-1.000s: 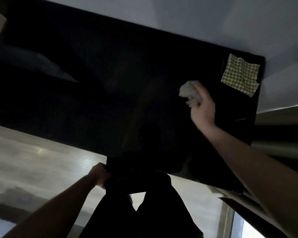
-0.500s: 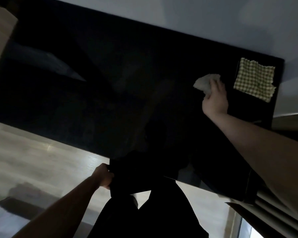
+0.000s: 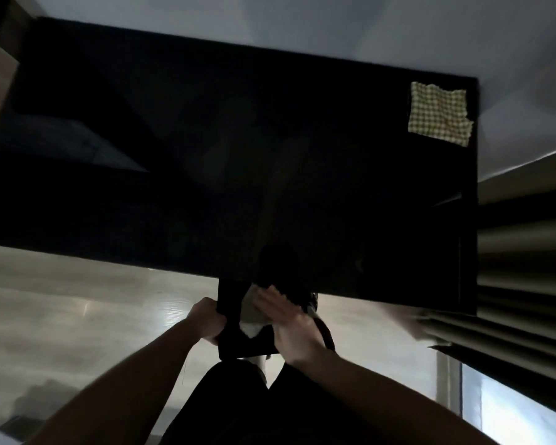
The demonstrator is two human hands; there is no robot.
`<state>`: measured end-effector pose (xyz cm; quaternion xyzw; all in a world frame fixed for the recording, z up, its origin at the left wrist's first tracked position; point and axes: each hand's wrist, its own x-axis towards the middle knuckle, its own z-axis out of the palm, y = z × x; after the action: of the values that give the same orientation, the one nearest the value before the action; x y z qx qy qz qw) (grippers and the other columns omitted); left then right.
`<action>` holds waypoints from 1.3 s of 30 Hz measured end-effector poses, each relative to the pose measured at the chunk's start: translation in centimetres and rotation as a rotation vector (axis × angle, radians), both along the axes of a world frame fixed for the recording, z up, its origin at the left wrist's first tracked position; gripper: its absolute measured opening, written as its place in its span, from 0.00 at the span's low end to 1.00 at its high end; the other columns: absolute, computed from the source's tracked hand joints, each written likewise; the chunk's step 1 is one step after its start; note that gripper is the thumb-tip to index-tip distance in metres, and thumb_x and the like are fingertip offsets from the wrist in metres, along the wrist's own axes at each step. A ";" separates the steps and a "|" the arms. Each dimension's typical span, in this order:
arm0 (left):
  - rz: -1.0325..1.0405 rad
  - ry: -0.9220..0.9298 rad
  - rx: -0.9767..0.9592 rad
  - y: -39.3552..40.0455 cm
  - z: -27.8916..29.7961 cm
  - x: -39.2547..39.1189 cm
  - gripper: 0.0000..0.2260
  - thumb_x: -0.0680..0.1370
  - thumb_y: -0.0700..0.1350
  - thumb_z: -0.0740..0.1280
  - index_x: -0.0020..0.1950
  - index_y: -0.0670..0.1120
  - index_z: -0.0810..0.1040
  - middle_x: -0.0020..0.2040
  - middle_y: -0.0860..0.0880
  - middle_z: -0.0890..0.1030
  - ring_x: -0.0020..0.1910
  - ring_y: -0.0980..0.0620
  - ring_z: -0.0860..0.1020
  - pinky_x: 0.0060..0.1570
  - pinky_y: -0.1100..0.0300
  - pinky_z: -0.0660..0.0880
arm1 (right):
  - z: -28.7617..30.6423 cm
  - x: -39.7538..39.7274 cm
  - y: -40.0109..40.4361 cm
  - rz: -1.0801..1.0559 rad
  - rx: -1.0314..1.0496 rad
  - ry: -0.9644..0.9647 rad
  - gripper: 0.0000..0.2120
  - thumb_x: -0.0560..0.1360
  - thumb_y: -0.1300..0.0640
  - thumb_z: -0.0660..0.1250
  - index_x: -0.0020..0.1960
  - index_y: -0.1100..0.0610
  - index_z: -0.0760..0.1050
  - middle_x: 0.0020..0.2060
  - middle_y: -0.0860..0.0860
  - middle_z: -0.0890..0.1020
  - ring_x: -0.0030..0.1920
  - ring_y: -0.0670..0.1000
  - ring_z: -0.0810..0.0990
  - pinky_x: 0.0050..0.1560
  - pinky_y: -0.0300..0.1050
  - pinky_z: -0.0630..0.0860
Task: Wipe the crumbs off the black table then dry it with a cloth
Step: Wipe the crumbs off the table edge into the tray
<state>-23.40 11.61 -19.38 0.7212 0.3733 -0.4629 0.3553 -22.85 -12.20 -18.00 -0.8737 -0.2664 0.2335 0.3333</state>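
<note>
The black table (image 3: 225, 149) fills the upper half of the view, dark and glossy. A yellow checked cloth (image 3: 438, 113) lies flat on its far right corner. At the table's near edge my left hand (image 3: 207, 320) grips the side of a flat black tray (image 3: 230, 329) held just below the edge. My right hand (image 3: 291, 319) holds a pale wad of tissue (image 3: 252, 311) over that tray, fingers laid across it. In the dim light no crumbs can be made out.
A light wooden floor (image 3: 77, 303) lies below the table's near edge. A pale wall (image 3: 334, 27) runs behind the table. Dark pleated curtains (image 3: 523, 268) hang at the right, with a bright window strip (image 3: 507, 412) at the lower right. My dark trousers (image 3: 238, 409) show at the bottom.
My right hand has swept the pale wad from the table's far right, beside the checked cloth, back to the near edge and over the black tray. My left hand has kept its grip.
</note>
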 end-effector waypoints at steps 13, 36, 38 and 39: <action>-0.051 0.013 0.033 -1.0 0.7 -0.6 0.12 0.70 0.38 0.64 0.49 0.40 0.84 0.41 0.42 0.88 0.37 0.42 0.88 0.41 0.47 0.87 | 6.1 9.0 -14.5 -0.817 0.052 0.016 0.37 0.72 0.72 0.63 0.76 0.45 0.72 0.70 0.47 0.80 0.68 0.48 0.78 0.66 0.37 0.73; 0.274 0.054 0.062 -6.0 0.1 -1.8 0.09 0.78 0.32 0.64 0.57 0.34 0.79 0.47 0.36 0.84 0.45 0.34 0.87 0.41 0.41 0.86 | 0.6 4.3 -4.9 -0.082 0.034 0.174 0.34 0.74 0.67 0.58 0.78 0.50 0.70 0.80 0.44 0.67 0.83 0.47 0.56 0.83 0.47 0.47; 0.292 0.063 0.075 -6.0 0.2 -2.0 0.12 0.80 0.33 0.65 0.62 0.34 0.79 0.55 0.34 0.84 0.49 0.36 0.87 0.39 0.48 0.87 | 2.0 3.9 -3.2 0.058 0.120 0.302 0.30 0.76 0.63 0.55 0.77 0.50 0.73 0.77 0.44 0.72 0.80 0.44 0.65 0.82 0.43 0.55; 0.307 0.067 0.060 -5.8 0.0 -2.3 0.12 0.80 0.33 0.66 0.62 0.33 0.79 0.54 0.34 0.84 0.47 0.37 0.87 0.38 0.48 0.86 | 2.7 3.9 -2.8 0.079 0.151 0.351 0.28 0.77 0.61 0.55 0.76 0.50 0.74 0.75 0.44 0.74 0.77 0.43 0.68 0.80 0.41 0.60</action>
<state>-25.65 5.83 -19.39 0.6503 0.5043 -0.4156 0.3874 -18.94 -14.97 -15.29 -0.7810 -0.2551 0.3745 0.4299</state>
